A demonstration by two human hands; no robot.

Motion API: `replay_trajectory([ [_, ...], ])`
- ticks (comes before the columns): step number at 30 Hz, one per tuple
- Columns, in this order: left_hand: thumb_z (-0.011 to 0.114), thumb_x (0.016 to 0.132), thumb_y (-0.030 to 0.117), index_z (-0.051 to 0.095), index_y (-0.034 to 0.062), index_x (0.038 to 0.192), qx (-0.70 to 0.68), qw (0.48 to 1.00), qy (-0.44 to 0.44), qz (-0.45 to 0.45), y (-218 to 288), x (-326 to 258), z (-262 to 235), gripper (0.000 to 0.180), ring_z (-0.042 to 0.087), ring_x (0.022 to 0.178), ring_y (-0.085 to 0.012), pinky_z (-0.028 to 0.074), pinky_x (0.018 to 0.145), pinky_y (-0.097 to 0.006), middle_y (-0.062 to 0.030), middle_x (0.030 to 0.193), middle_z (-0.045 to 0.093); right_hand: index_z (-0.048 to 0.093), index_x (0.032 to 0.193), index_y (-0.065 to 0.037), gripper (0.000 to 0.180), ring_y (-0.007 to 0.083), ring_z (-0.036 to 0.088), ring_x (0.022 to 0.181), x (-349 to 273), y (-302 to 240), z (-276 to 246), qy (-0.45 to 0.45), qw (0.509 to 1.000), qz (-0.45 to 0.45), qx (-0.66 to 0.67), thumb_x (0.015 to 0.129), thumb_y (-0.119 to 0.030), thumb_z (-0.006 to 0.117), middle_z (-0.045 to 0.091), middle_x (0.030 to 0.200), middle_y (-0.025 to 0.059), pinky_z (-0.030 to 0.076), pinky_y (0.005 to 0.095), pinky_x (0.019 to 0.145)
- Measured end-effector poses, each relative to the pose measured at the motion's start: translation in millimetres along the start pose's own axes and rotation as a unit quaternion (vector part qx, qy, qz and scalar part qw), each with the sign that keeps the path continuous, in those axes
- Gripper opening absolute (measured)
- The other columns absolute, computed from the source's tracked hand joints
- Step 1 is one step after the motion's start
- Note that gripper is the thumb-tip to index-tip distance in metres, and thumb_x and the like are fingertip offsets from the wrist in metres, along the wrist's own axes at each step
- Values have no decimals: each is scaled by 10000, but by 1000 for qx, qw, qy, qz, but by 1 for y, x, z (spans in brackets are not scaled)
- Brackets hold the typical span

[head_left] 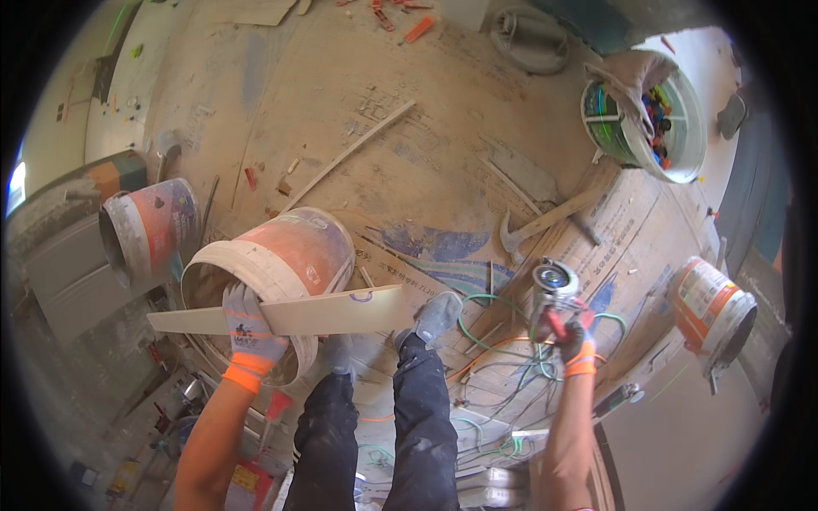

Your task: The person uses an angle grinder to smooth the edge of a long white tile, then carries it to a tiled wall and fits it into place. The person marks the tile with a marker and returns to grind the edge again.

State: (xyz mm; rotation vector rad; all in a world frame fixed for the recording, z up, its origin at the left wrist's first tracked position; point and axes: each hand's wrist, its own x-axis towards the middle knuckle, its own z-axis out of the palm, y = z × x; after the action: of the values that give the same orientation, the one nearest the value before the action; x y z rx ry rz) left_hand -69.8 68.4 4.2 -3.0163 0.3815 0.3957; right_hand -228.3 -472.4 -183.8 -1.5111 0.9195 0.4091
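Observation:
My left hand, in a grey glove with an orange cuff, is closed around a long, pale strip of tile. The strip lies across the front of a bucket tipped on its side, and its wider end reaches toward my right shoe. Out to the right, my right hand, gloved the same way, grips an angle grinder with a round disc facing up. The grinder is held apart from the strip. The fingers of my right hand are partly hidden behind the tool.
Green and orange cords loop over the floor near my right foot. A hammer lies beyond the grinder. Other buckets stand or lie around: one at left, one at right, and a cloth-draped one far right.

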Motion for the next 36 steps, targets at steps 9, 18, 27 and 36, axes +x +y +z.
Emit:
replay_trajectory([
  [9, 657, 558, 231, 482, 27, 896, -74, 997, 0, -23, 1, 7, 4, 432, 485, 846, -335, 356, 804, -433, -148, 883, 499, 475, 1107, -6, 436, 263, 544, 927, -19, -84, 100, 15, 914, 100, 393, 829, -342, 466, 565, 1036, 137, 446, 384, 830],
  [18, 674, 592, 265, 496, 38, 922, -89, 987, -87, -97, 2, 30, -5, 438, 495, 876, -313, 358, 823, -408, -140, 938, 514, 499, 924, -56, 360, 130, 472, 588, -165, -289, 135, -20, 933, 38, 356, 778, -380, 556, 499, 747, 3, 430, 275, 559],
  [27, 551, 764, 429, 617, 21, 911, -160, 960, -81, -215, 22, 48, -27, 439, 502, 1015, -321, 250, 1002, -423, -174, 1034, 565, 513, 1004, 1, 331, 139, 468, 589, -175, -399, 201, -104, 966, -8, 235, 855, -295, 507, 525, 767, 36, 414, 310, 551],
  [36, 469, 827, 249, 607, 65, 554, -130, 937, 47, -322, 41, 55, 1, 357, 525, 681, -267, 347, 731, -381, -90, 643, 578, 514, 880, 12, 240, 139, 452, 532, -131, -411, 267, -44, 997, -30, 48, 845, -225, 518, 471, 666, 45, 411, 291, 494],
])
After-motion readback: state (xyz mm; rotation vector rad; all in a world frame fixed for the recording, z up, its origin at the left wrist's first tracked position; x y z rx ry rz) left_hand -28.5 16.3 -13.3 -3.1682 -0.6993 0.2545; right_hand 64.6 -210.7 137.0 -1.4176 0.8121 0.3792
